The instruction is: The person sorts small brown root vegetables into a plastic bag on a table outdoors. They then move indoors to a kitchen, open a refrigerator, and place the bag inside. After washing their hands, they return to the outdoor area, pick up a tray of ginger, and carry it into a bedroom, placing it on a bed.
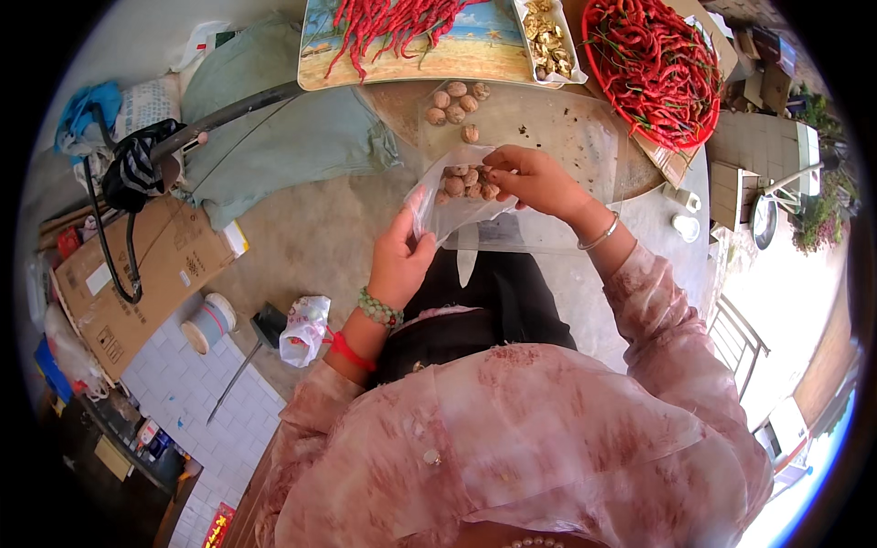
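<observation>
A clear whitish plastic bag (437,216) hangs open over the near edge of the table, with several brown walnuts (471,182) gathered inside. My left hand (402,254) grips the bag's left side, thumb and fingers closed on the film. Opposite it, my right hand (534,181) is closed at the right side of the mouth, its fingertips on the bag's edge beside the walnuts. Whether a walnut is also between those fingers is hidden. Beyond the bag, several loose walnuts (455,103) lie in a cluster on the table, with a single one nearer the bag.
Across the far side are a picture-printed tray (320,68) with red chilies, a white box (575,73) of cracked walnut pieces, and a red basket (713,128) heaped with chilies. A clear plastic sheet (585,137) covers part of the table. Cardboard (155,274) stands at left.
</observation>
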The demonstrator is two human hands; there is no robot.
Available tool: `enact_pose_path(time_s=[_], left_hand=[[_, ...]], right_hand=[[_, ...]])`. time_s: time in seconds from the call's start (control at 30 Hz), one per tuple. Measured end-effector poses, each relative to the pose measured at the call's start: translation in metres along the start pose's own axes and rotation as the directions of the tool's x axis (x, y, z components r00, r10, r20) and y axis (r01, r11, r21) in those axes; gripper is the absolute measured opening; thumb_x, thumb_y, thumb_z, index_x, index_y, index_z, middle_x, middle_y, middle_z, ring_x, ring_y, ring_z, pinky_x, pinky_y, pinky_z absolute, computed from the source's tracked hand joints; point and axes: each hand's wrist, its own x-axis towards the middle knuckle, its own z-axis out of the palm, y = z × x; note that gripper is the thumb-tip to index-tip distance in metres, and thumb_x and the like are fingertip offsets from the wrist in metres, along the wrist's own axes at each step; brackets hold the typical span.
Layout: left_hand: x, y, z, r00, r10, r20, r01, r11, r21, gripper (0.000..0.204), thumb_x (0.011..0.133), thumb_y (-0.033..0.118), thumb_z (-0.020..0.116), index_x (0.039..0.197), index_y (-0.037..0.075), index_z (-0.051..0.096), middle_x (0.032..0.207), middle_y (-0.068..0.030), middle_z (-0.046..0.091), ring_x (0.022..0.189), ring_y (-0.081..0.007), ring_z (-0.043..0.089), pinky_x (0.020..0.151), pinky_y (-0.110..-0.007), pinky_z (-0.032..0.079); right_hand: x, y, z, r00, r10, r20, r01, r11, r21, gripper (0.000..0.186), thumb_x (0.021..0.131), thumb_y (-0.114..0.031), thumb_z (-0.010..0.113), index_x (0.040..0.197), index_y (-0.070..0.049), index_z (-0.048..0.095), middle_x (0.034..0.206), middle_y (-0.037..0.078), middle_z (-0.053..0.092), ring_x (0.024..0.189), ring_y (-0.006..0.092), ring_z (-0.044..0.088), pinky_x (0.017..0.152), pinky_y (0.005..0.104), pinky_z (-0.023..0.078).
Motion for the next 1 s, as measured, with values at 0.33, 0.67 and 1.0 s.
enact_pose_path(time_s=[0.33, 0.67, 1.0], left_hand=[[0.004, 0.003, -0.002, 0.999, -0.02, 0.038, 0.019, 1.0, 0.011, 0.052, 0.077, 0.003, 0.051, 0.128, 0.008, 0.042, 0.067, 0.0014, 0.043, 0.059, -0.0057, 0.04, 0.056, -0.02, 0.038], [0.01, -0.004, -0.01, 0.998, -0.054, 0.03, 0.054, 0.998, -0.02, 0.051, 0.077, 0.003, 0.052, 0.127, 0.009, 0.042, 0.067, 0.0004, 0.044, 0.059, -0.0058, 0.04, 0.057, -0.02, 0.039], [0.015, -0.008, -0.009, 0.998, -0.042, 0.046, 0.043, 0.999, -0.031, 0.051, 0.077, 0.001, 0.052, 0.127, 0.008, 0.042, 0.067, 0.0023, 0.041, 0.059, -0.0052, 0.038, 0.056, -0.019, 0.037]], right_hand=[[0.123, 0.003, 0.024, 0.733, -0.353, -0.582, -0.148, 0.752, -0.642, 0.065, 0.068, -0.044, 0.065, 0.119, -0.011, 0.044, 0.127, 0.019, 0.037, 0.108, 0.0385, 0.043, 0.088, 0.0439, 0.04], [0.14, 0.02, 0.039, 0.552, -0.416, -0.723, -0.207, 0.771, -0.602, 0.066, 0.067, -0.05, 0.064, 0.114, -0.008, 0.046, 0.122, 0.019, 0.038, 0.107, 0.0361, 0.043, 0.086, 0.0429, 0.04], [0.145, 0.004, 0.038, 0.737, -0.269, -0.62, -0.193, 0.795, -0.575, 0.06, 0.069, -0.039, 0.06, 0.118, -0.01, 0.041, 0.123, 0.021, 0.034, 0.105, 0.0405, 0.041, 0.081, 0.0448, 0.045]])
